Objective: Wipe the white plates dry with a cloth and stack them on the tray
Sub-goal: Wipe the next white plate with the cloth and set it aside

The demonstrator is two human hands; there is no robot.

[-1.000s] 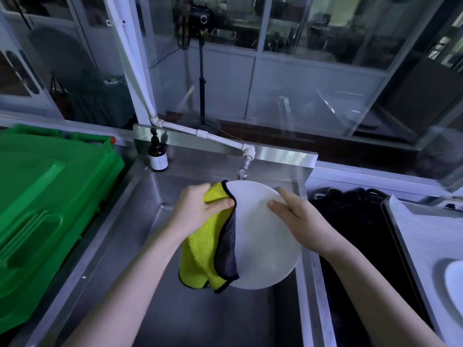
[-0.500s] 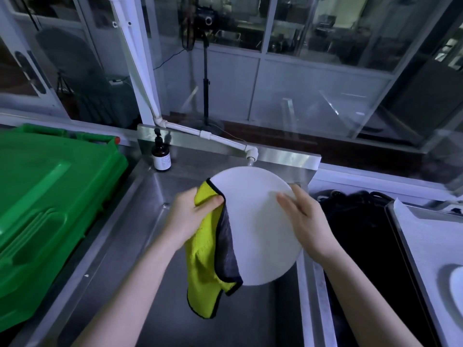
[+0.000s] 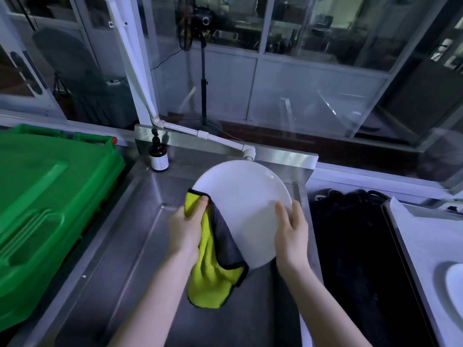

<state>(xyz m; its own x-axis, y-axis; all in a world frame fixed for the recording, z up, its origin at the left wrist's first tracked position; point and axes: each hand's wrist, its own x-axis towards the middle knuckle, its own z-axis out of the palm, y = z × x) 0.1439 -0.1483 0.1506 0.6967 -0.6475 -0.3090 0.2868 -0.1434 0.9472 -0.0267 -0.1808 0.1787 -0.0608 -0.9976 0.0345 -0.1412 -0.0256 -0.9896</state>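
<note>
Plate (image 3: 245, 209), white and round, is held tilted above the steel sink (image 3: 120, 251), its face turned toward the camera. The right hand (image 3: 292, 234) has it at the four o'clock edge. The thumb lies on the face and the fingers curl round the rim behind, so this grip is clamped on the plate. The left hand (image 3: 185, 234) sits at the plate's eight o'clock edge with a cloth (image 3: 213, 276) under its thumb. The thumb presses the cloth against the rim and the other fingers are hidden behind it, so this grip is closed on the cloth. The cloth is yellow on one side and grey on the other, with a dark hem. It laps over the plate's lower left face and hangs below the hand toward six o'clock.

At eleven o'clock from the plate a brown bottle (image 3: 158, 156) with a pale label stands at the sink's back corner. A white pipe (image 3: 208, 135) slants down from eleven o'clock and ends in an elbow just behind the plate's twelve o'clock edge. A green bin lid (image 3: 50, 196) fills the nine o'clock side, beside the sink. At three o'clock lies a black tangle (image 3: 350, 234); what it is cannot be told. Beyond it, toward four o'clock, is a tray (image 3: 431, 241) lined in white. A second plate (image 3: 454, 289) rests on the tray, cut off by the picture's edge and well apart from the held one.
</note>
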